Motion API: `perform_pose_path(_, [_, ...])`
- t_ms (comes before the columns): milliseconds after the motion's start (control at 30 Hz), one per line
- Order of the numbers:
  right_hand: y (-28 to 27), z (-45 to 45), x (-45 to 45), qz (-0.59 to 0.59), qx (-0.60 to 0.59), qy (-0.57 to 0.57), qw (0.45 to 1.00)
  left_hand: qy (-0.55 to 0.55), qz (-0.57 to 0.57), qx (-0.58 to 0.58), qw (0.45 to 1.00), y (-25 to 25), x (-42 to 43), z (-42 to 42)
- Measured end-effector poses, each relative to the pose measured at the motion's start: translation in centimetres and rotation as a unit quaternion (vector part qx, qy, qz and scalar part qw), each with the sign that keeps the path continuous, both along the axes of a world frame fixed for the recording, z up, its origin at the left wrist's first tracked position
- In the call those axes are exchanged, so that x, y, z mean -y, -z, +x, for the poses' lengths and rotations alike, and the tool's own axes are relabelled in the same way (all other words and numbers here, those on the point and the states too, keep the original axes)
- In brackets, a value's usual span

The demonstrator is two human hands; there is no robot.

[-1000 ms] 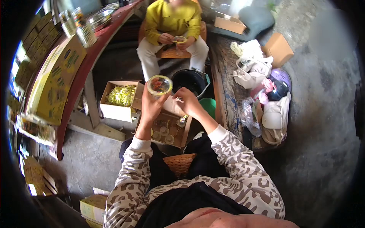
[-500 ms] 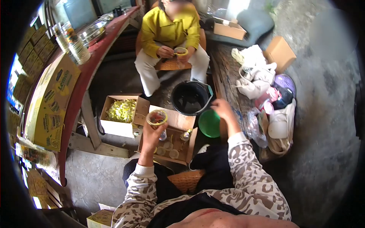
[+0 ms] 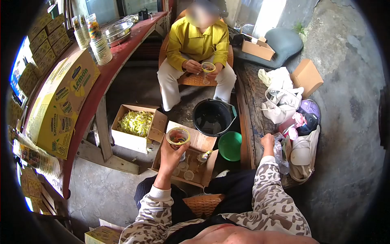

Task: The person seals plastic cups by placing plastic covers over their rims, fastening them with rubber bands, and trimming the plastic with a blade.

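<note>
My left hand [image 3: 171, 156] is wrapped round a clear plastic cup [image 3: 178, 137] with a yellow rim and printed sides, held upright above an open cardboard box [image 3: 207, 173]. Inside that box are several small clear cups [image 3: 188, 175] and a silvery yellow packet [image 3: 204, 157]. Over the edge of the worn wooden bench [image 3: 254, 118], my right hand [image 3: 267, 142] is closed with its fingers curled; whatever is in it, if anything, is hidden. A clear plastic bag [image 3: 279, 156] lies right beside it.
A black bucket [image 3: 213, 118] and a green basin [image 3: 230, 146] stand ahead. Left of them sits a box of yellow-green strips [image 3: 136, 123]. Opposite me, a seated person [image 3: 198, 44] holds another cup [image 3: 208, 67]. Bags and caps [image 3: 307, 118] lie on the right; a red-edged table [image 3: 87, 105] runs along the left.
My right hand has moved right, from beside the green basin to the bench by the plastic bag. My left hand still holds the cup. The whole view has shifted slightly.
</note>
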State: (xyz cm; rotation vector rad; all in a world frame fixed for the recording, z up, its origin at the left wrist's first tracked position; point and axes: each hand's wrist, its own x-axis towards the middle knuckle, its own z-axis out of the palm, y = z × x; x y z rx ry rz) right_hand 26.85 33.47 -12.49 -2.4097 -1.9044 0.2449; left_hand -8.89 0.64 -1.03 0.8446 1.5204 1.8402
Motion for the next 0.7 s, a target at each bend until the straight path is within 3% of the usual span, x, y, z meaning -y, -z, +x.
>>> perform_pose_path(267, [0.9, 1.5, -0.7, -0.039, 0.048, 0.097, 0.993, -0.035, 0.009, -0.054, 0.998, 0.1, 0.4, -0.7])
perform_pose_path(500, [-1.4, 0.9, 0.8, -0.05, 0.054, 0.093, 0.993, -0.029, -0.012, -0.076, 0.997, -0.1, 0.4, -0.5])
perform_pose_path(700, [0.9, 2.3, -0.5, -0.053, 0.077, 0.082, 0.992, -0.03, -0.021, -0.099, 0.994, -0.4, 0.6, -0.7])
